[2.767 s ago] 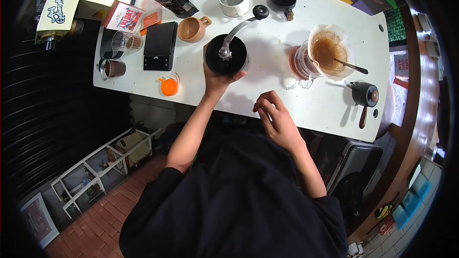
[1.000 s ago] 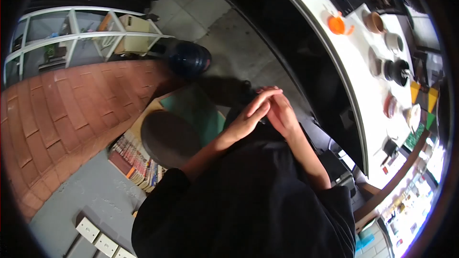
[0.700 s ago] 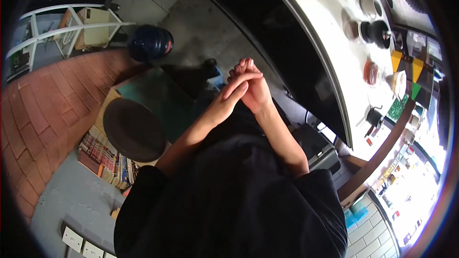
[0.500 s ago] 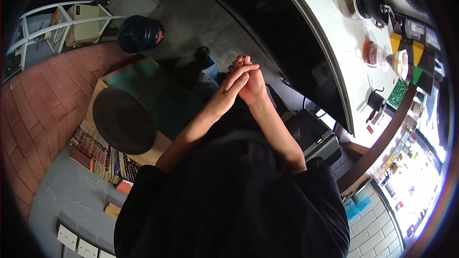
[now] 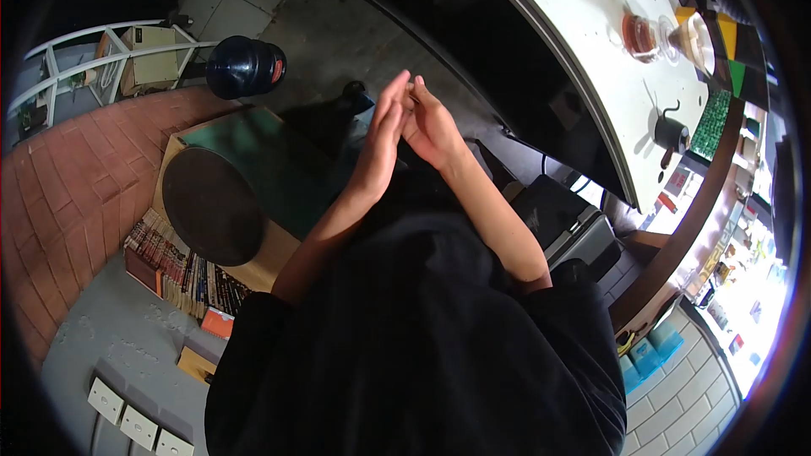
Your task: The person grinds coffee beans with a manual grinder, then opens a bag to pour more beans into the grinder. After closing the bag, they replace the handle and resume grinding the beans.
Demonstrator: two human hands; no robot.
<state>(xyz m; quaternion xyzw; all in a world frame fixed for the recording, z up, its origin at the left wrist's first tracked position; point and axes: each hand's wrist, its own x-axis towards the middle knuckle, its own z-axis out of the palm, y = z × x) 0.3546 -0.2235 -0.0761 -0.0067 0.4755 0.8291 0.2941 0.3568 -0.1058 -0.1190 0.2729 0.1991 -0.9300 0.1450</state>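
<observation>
My left hand (image 5: 385, 137) and my right hand (image 5: 432, 128) are held up in front of my body, palms facing each other and touching or nearly so near the fingers. The left fingers are stretched out and point away from me. On the right hand the thumb side shows, and its other fingers are partly hidden behind the left hand. I see no object in either hand. To the right of them is a long white counter (image 5: 591, 17) with a dark front.
On the counter stand a black gooseneck kettle (image 5: 672, 133) and a glass server with amber liquid (image 5: 640, 37). A round dark stool seat (image 5: 213, 205), a row of books (image 5: 190, 274) and a blue water jug (image 5: 241, 67) are at left. A dark case (image 5: 566, 228) lies right.
My hands were clasped with the left fingers laid across the right hand. Now the left fingers are straightened upward alongside it, and the view has shifted slightly.
</observation>
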